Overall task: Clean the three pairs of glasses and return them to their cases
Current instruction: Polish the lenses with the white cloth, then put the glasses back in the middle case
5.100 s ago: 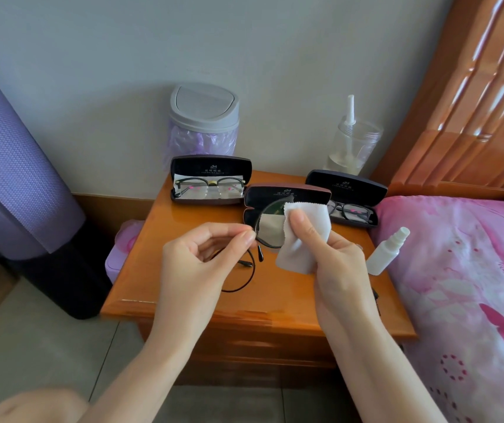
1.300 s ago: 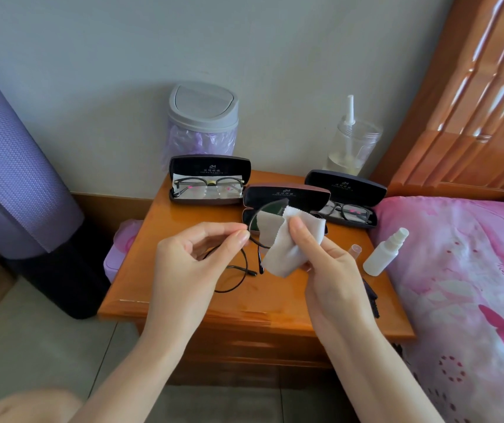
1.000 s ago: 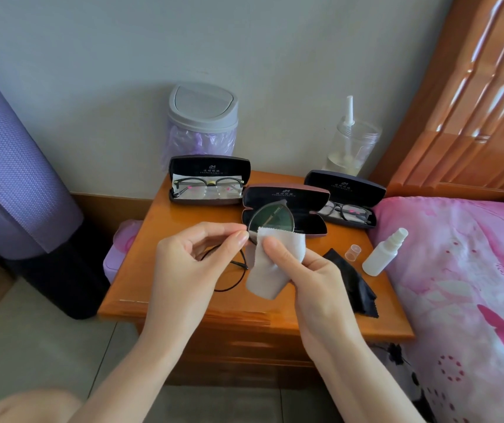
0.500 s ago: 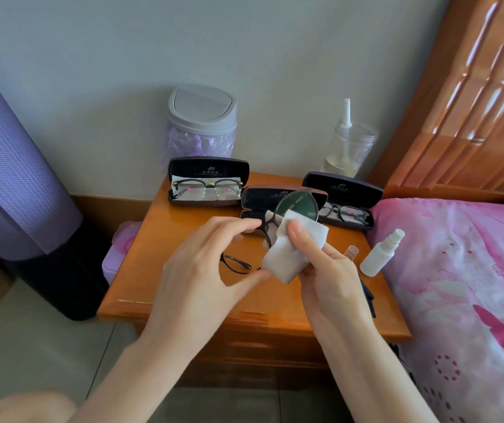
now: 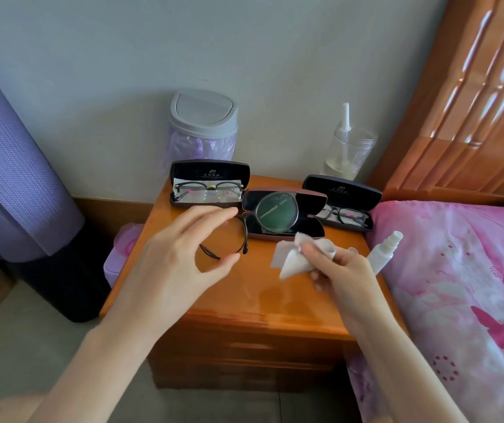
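My left hand (image 5: 177,264) holds a pair of round black-framed glasses (image 5: 276,212) by one rim, above the wooden nightstand (image 5: 244,288). The other lens stands in front of the open middle case (image 5: 308,203). My right hand (image 5: 340,277) pinches a crumpled white wiping cloth (image 5: 293,259), a little to the right of the glasses and apart from them. An open case at the back left (image 5: 211,170) holds a second pair (image 5: 208,190). Another open case at the right (image 5: 343,190) holds a third pair (image 5: 342,215).
A small white spray bottle (image 5: 383,251) stands at the nightstand's right edge beside a pink bed cover (image 5: 458,285). A grey-lidded bin (image 5: 203,123) and a clear jar (image 5: 348,151) sit by the wall. A purple rolled mat (image 5: 9,166) stands at the left.
My right hand drew the cloth off the lens and moved down and to the right. My left hand turned the glasses so the bare lens faces me.
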Demonstrator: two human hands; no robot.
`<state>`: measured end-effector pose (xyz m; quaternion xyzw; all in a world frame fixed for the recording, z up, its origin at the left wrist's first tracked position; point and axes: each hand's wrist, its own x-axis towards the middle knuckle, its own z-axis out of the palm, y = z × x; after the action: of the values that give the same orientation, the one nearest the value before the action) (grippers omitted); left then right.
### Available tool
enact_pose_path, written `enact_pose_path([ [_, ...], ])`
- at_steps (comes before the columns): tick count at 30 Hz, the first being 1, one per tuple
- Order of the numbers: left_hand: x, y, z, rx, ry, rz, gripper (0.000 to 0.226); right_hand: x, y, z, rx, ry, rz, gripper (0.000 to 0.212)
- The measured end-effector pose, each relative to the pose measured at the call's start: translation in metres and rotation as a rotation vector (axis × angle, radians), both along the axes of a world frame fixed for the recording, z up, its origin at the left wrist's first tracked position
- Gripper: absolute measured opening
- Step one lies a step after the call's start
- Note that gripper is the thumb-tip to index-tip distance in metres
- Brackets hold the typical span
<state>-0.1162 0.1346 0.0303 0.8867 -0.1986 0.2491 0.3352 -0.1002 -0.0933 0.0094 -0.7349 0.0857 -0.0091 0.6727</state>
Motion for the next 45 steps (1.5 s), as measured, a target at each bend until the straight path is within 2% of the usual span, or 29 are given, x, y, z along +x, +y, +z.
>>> enact_pose_path([
  [4,0.002,0.005,0.004,-0.022,-0.022,-0.003,0.051,0.006,0.003,-0.008,-0.545,0.068,0.224,0.024],
  [6,0.003,0.006,0.005,-0.012,-0.023,-0.014,0.05,0.01,0.005,-0.011,-0.787,0.091,0.199,0.028],
  [8,0.003,0.007,0.004,0.002,-0.025,-0.021,0.049,0.01,0.005,-0.005,-0.863,0.029,0.104,0.04],
  [13,0.003,0.008,0.005,0.041,-0.024,-0.078,0.05,0.012,-0.001,0.027,-0.506,-0.298,-0.018,0.032],
  [16,0.004,0.008,0.007,0.055,-0.044,-0.099,0.049,0.015,0.002,0.045,-0.34,-0.385,0.086,0.033],
  [18,0.004,0.009,0.008,0.068,-0.055,-0.111,0.048,0.014,0.005,0.051,-0.353,-0.412,0.172,0.033],
  [23,0.004,0.01,0.007,0.066,-0.047,-0.135,0.054,0.013,0.002,0.05,-0.395,-0.407,0.204,0.027],
  [26,0.005,0.011,0.006,0.056,-0.034,-0.14,0.057,0.011,-0.002,0.047,-0.343,-0.38,0.218,0.033],
  [30,0.006,0.011,0.007,0.031,-0.045,-0.129,0.056,0.011,-0.002,0.046,-0.239,-0.36,0.198,0.024],
  [33,0.008,0.012,0.007,-0.025,-0.035,-0.085,0.056,0.012,-0.002,0.045,-0.184,-0.342,0.184,0.026],
  [37,0.011,0.014,0.002,-0.084,0.055,-0.051,0.06,0.012,-0.003,0.041,-0.139,-0.325,0.178,0.031],
  [40,0.01,0.012,0.003,-0.183,0.135,-0.065,0.064,0.012,-0.004,0.039,-0.139,-0.317,0.173,0.035],
  [45,0.013,0.005,0.004,-0.457,0.268,-0.127,0.063,0.016,-0.005,0.037,-0.129,-0.302,0.16,0.036],
])
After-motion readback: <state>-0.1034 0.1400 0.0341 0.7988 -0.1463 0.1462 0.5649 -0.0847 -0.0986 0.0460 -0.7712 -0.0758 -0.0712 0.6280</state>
